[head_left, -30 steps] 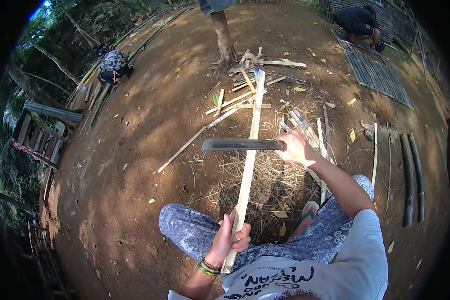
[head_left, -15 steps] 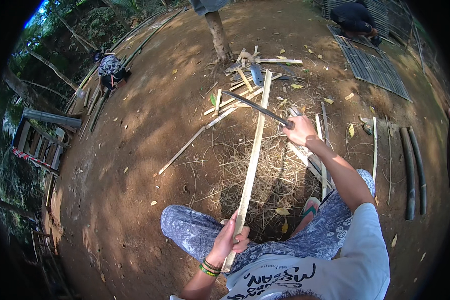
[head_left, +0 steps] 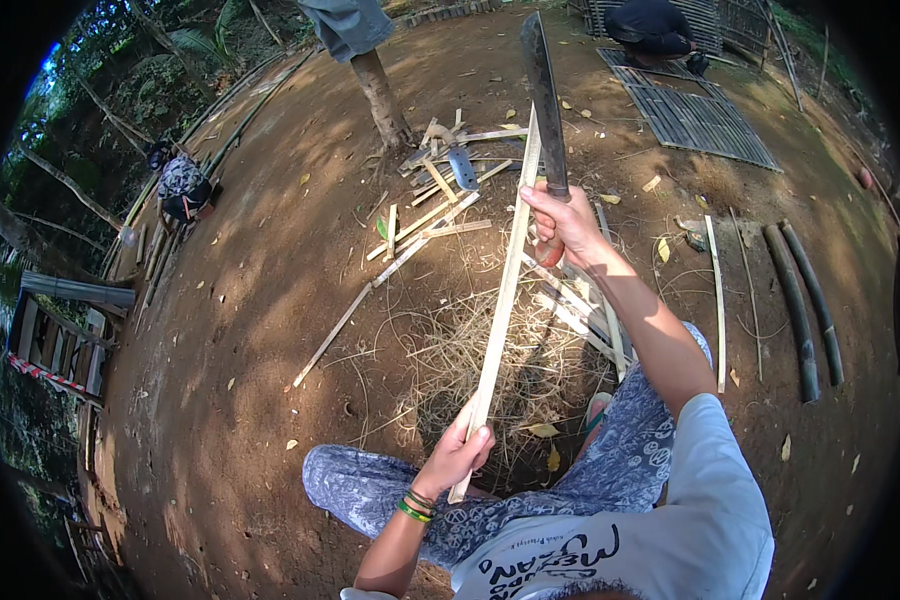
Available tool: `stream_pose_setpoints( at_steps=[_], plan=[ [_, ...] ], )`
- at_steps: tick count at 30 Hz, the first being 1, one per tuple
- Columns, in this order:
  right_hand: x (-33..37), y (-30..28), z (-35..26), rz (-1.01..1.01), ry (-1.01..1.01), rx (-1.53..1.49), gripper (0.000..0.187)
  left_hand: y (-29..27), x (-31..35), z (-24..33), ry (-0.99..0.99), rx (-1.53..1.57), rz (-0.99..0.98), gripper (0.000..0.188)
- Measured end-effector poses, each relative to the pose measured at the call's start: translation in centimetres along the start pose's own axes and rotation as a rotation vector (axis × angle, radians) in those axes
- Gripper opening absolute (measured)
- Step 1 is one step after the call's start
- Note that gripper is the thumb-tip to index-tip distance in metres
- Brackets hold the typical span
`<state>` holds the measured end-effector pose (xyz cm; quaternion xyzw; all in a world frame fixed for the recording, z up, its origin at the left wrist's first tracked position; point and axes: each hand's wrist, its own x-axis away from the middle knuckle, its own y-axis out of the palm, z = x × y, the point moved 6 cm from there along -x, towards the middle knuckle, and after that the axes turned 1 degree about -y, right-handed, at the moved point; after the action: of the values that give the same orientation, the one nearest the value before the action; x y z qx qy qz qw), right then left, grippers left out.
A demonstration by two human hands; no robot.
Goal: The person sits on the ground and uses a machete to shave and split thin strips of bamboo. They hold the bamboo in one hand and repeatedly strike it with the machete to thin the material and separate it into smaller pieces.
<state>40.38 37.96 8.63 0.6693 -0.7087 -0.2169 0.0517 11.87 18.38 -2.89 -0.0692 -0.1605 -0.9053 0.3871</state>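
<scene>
My L hand [head_left: 457,452] wraps the near end of the pale strip [head_left: 505,310], which runs far. My R hand [head_left: 567,222] squeezes the big knife [head_left: 544,100], blade pointing far, just right of the strip. Prob. mid-trim; next cut needs the edge turned to the strip, L hand clear.

At upper centre the machete blade [head_left: 543,100] is dark metal with a dull sheen, the central strip [head_left: 504,310] pale matt wood or bamboo, the shavings [head_left: 450,350] dry and fibrous, the trousers [head_left: 365,485] matt cloth.
</scene>
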Motion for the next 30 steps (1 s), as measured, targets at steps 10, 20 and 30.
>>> stream_pose_setpoints(
  at_steps=[10, 20, 30],
  plan=[
    [1.9, 2.2, -4.4, 0.019, -0.143, -0.047, 0.025, 0.7, -10.1, 9.2, 0.25, 0.138, -0.169, 0.067],
    [2.4, -0.9, -6.1, 0.218, -0.397, 1.029, 0.03, 1.3, -13.4, 14.4, 0.283, -0.302, 0.129, 0.044],
    [1.7, -3.1, -2.0, 0.2, -0.385, 1.423, 0.012, 2.1, -9.2, 15.7, 0.348, -0.924, 0.439, 0.055]
  ],
)
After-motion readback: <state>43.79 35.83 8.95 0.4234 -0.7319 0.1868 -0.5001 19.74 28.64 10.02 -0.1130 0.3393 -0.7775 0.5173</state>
